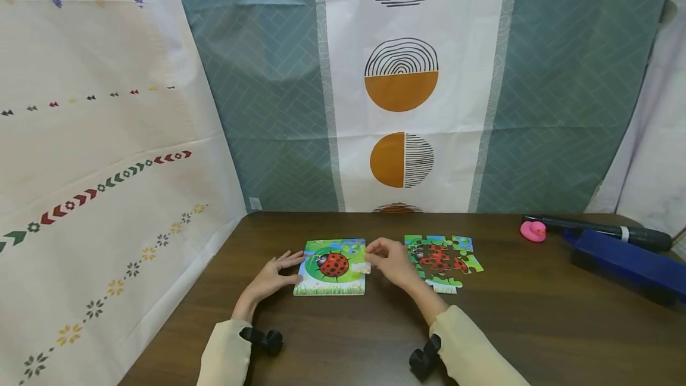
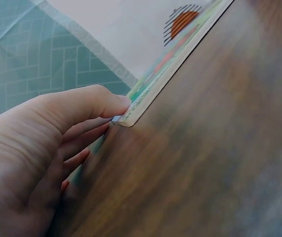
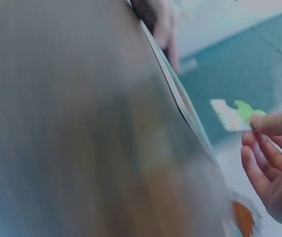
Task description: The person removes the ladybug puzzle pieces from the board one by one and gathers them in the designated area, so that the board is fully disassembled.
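A ladybug picture board (image 1: 328,288) lies flat on the table. My left hand (image 1: 270,280) rests at its left side, fingers extended along the edge; in the left wrist view the thumb (image 2: 101,101) lies on the board's near corner. My right hand (image 1: 392,261) pinches a small white and green jigsaw piece (image 3: 232,116) between thumb and fingertips, held above the board's right edge. Right of that hand lies a partly assembled ladybug jigsaw (image 1: 439,260), with brown table showing through gaps among its pieces; the right hand and wrist run close by its left side.
A pink rubber duck (image 1: 533,231) sits at the back right of the brown table (image 1: 343,338). Beside it are a long black rod-like object (image 1: 643,237) and a dark blue elongated object (image 1: 632,261). Patterned cloth (image 1: 257,106) hangs behind and on the left.
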The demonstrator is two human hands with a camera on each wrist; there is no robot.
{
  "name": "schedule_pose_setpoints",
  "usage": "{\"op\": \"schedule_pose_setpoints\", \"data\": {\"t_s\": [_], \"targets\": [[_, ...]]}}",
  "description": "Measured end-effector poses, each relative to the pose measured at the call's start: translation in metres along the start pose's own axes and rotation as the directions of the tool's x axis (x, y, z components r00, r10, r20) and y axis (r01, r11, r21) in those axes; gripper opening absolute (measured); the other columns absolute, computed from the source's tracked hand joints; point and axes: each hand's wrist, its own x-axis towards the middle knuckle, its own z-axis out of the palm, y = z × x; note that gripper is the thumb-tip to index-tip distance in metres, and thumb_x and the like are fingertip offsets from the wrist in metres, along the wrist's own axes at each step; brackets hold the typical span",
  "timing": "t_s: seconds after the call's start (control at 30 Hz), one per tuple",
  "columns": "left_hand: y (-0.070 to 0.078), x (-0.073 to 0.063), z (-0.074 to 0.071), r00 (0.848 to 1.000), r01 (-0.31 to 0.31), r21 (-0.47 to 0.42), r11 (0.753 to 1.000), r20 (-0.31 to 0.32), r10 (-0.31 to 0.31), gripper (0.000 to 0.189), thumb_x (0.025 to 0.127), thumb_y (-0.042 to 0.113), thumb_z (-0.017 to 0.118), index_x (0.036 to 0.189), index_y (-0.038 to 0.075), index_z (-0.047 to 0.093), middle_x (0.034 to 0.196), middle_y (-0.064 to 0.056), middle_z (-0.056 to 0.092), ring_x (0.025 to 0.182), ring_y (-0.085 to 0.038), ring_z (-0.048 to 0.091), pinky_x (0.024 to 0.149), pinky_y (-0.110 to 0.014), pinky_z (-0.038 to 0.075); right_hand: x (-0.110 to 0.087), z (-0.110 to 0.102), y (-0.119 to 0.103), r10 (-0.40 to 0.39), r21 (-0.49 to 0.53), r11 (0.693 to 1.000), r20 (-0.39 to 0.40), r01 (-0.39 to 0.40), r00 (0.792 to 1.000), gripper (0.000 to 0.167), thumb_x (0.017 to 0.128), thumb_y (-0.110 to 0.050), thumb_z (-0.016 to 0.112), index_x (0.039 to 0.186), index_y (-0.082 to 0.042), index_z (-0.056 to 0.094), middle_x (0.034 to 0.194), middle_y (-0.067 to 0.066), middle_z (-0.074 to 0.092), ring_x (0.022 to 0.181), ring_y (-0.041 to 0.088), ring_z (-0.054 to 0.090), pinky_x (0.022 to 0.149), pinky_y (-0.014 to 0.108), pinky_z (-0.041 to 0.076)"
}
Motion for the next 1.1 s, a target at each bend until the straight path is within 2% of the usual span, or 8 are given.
{"op": "schedule_pose_setpoints", "data": {"t_s": [0.17,0.33,0.5,0.63,0.83,1.1], "targets": [[0.000,0.000,-0.001,1.000,0.007,0.000,1.000,0.005,-0.007,0.056,0.088,0.017,0.070,0.139,-0.001,0.053,0.153,-0.021,0.039,0.149,-0.048,0.011,0.116,-0.070,-0.006,-0.002,-0.050,0.015,0.092,0.048,0.995,-0.016,-0.091,0.996,0.016,0.091,-0.011,0.067,0.102,0.000,0.068,0.089,0.010,0.070,0.074,0.019,0.063,0.065,0.029,0.054],[0.000,0.000,-0.002,1.000,0.016,-0.003,1.000,0.005,-0.016,0.056,0.089,0.019,0.071,0.139,0.002,0.054,0.153,-0.020,0.040,0.150,-0.046,0.011,0.117,-0.069,-0.006,-0.012,-0.107,0.037,0.175,0.043,0.984,-0.029,-0.174,0.984,0.028,0.094,-0.017,0.065,0.112,0.005,0.064,0.092,0.006,0.068,0.072,0.011,0.062,0.064,0.027,0.054],[0.000,0.000,-0.002,1.000,0.013,-0.007,1.000,0.004,-0.013,0.054,0.088,0.016,0.071,0.138,0.002,0.055,0.153,-0.020,0.040,0.150,-0.046,0.011,0.117,-0.069,-0.006,-0.025,-0.160,0.056,0.203,-0.004,0.979,-0.042,-0.203,0.978,0.036,0.096,-0.021,0.063,0.117,0.008,0.061,0.092,-0.005,0.067,0.075,0.002,0.062,0.071,0.020,0.057],[0.002,0.000,-0.001,1.000,0.006,-0.006,1.000,-0.003,-0.006,0.053,0.087,0.014,0.072,0.137,0.003,0.056,0.152,-0.019,0.041,0.149,-0.046,0.012,0.117,-0.069,-0.006,-0.040,-0.192,0.067,0.220,-0.018,0.975,-0.009,-0.220,0.975,0.042,0.095,-0.023,0.063,0.118,0.011,0.060,0.090,-0.011,0.064,0.076,0.000,0.060,0.072,0.018,0.056],[0.001,0.001,-0.003,1.000,0.007,-0.004,1.000,-0.005,-0.007,0.054,0.087,0.014,0.072,0.137,0.002,0.056,0.153,-0.020,0.041,0.150,-0.046,0.012,0.117,-0.069,-0.006,-0.057,-0.213,0.075,0.256,-0.096,0.964,0.068,-0.249,0.964,0.044,0.096,-0.027,0.062,0.119,0.010,0.060,0.096,-0.007,0.065,0.080,0.001,0.059,0.073,0.019,0.055],[-0.001,0.002,-0.001,1.000,0.003,0.004,1.000,0.003,-0.003,0.054,0.088,0.016,0.071,0.137,0.003,0.056,0.153,-0.020,0.040,0.150,-0.046,0.012,0.117,-0.069,-0.006,-0.069,-0.211,0.072,0.280,-0.162,0.952,0.116,-0.260,0.953,0.041,0.096,-0.025,0.062,0.118,0.010,0.063,0.100,0.003,0.067,0.079,0.004,0.057,0.072,0.020,0.055]]}}
